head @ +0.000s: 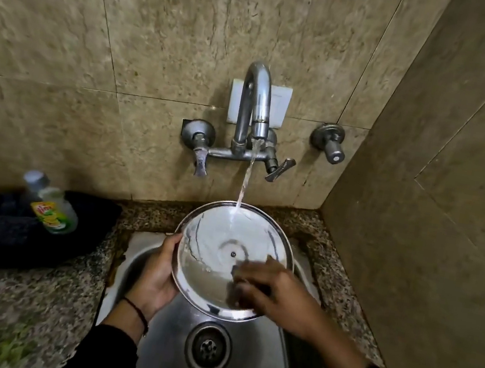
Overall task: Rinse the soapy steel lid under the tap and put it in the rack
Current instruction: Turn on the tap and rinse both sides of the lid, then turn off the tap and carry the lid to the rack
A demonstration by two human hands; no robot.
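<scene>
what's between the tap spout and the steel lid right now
In the head view, only a running stream of water falls from the tap spout onto the steel lid; otherwise just wall behind.

Round steel lid, inner side up, tilted over sink, tap water striking its far edge

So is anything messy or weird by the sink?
A little. The soap bottle lies tilted on a dark cloth left of the sink, not upright. The right hand is only blurred from moving.
</scene>
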